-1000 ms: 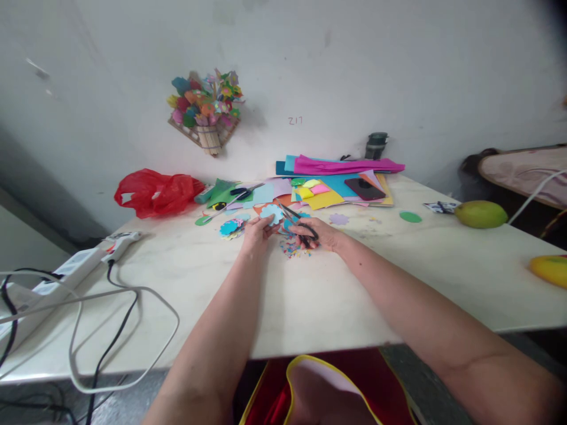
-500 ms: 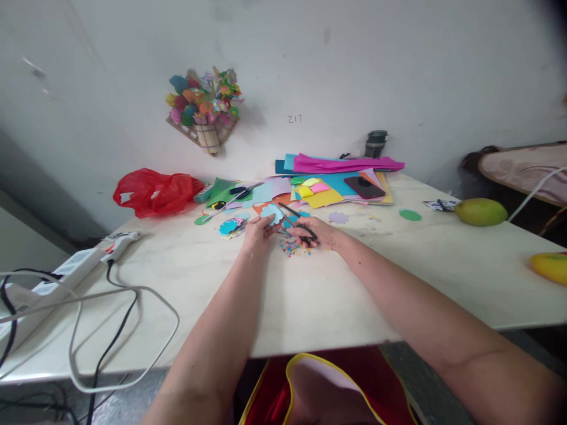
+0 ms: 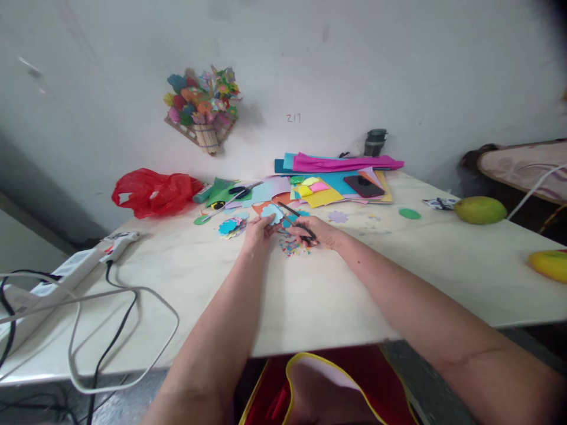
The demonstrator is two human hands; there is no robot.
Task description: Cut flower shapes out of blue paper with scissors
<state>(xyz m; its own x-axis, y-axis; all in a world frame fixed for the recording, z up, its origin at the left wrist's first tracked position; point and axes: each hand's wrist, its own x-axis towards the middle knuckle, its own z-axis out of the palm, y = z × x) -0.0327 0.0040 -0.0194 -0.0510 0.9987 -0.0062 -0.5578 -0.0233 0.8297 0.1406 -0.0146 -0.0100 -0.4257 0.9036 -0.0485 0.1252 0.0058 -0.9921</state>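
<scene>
My left hand [image 3: 258, 229] pinches a light blue scalloped paper flower [image 3: 271, 213] above the table. In my right hand [image 3: 319, 231] is a pair of black-handled scissors [image 3: 290, 212], its blades parted beside the flower's right edge. Beneath the hands lies a scatter of tiny coloured paper clippings [image 3: 292, 248]. Left of my left hand sits a small pile of cut paper flowers [image 3: 229, 226], a blue one on top. Another blue paper piece [image 3: 292, 218] shows partly behind the scissors.
Coloured paper sheets [image 3: 330, 196] with a phone [image 3: 364, 186] lie at the back. A second pair of scissors [image 3: 239, 192] rests near a red plastic bag [image 3: 153, 192]. Mangoes [image 3: 481, 210] are at the right; a power strip [image 3: 57, 289] with loose cables is at the left.
Both hands, the flower and the scissors keep nearly the same place. The whole view has shifted very slightly.
</scene>
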